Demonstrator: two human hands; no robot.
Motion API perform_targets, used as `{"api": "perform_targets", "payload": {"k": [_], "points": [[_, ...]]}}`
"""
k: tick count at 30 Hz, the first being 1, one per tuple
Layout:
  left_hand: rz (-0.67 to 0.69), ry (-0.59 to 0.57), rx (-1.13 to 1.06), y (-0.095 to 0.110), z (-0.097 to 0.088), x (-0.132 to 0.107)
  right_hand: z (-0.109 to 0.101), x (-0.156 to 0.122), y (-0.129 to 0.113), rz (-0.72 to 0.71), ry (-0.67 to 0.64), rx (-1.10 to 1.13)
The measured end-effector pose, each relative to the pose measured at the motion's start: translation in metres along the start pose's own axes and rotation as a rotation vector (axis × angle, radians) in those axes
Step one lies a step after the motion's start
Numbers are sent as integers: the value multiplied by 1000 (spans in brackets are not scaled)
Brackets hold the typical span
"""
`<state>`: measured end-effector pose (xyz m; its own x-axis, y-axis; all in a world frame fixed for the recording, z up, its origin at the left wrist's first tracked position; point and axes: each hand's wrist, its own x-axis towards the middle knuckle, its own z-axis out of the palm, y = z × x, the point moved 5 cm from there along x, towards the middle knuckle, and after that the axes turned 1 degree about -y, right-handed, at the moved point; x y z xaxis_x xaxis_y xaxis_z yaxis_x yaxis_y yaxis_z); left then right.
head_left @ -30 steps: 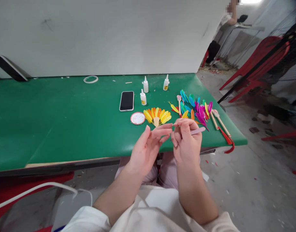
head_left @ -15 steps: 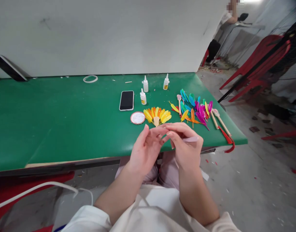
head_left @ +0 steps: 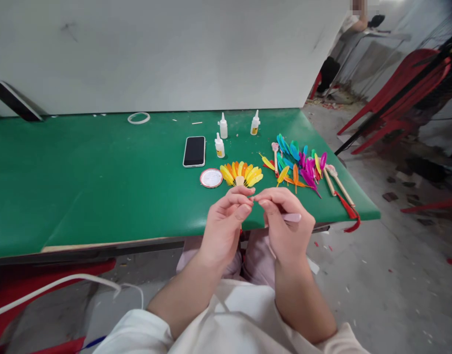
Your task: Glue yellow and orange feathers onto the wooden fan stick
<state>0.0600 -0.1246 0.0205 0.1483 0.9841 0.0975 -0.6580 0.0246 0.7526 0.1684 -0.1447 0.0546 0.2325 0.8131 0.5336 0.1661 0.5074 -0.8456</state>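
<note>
My left hand is closed, with the thumb bent in towards the fingers. Whatever its fingertips pinch is too small to make out. Close against them are the fingertips of my right hand, which is wrapped round a slim pale pink tool; only its blunt end sticks out, so its kind is hidden. Just beyond both hands lies a fan of yellow and orange feathers with a pale wooden base, partly covered by my left fingers. A round white disc with a red rim lies to its left.
On the green table are a phone, several small white glue bottles and a white ring. Loose coloured feathers and wooden sticks with a red tassel lie right. Behind stands a white panel.
My left hand has turned and its spread fingers have curled in, thumb against fingers. My right hand has shifted slightly right, keeping the pink tool. The table things stay put.
</note>
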Motion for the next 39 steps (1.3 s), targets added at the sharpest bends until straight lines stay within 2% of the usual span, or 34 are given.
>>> {"api": "perform_targets", "payload": {"k": [5, 9, 13, 16, 19, 24, 29, 32, 36, 39], "points": [[37, -2, 40, 2, -2, -1, 1, 0, -5, -54, -69, -34], [117, -3, 158, 6, -4, -2, 1, 1, -10, -100, -87, -62], [226, -6, 264, 10, -5, -3, 1, 2, -15, -177, -95, -169], [244, -14, 277, 11, -5, -3, 3, 0, -15, -205, -110, -233], [237, -15, 245, 10, -4, -3, 2, -2, -6, -131, -63, -204], [207, 7, 186, 10, -4, -2, -11, -2, 14, 25, 151, -89], [128, 16, 75, 4, -5, 1, -23, 2, 32, 207, 287, -72], [97, 3, 14, 1, -5, 3, -29, 5, 43, 289, 328, -98], [40, 55, -1, -2, -8, 6, -35, 8, 58, 284, 349, -117], [2, 103, 25, -5, -11, 7, -40, 10, 69, 282, 304, -162]]}}
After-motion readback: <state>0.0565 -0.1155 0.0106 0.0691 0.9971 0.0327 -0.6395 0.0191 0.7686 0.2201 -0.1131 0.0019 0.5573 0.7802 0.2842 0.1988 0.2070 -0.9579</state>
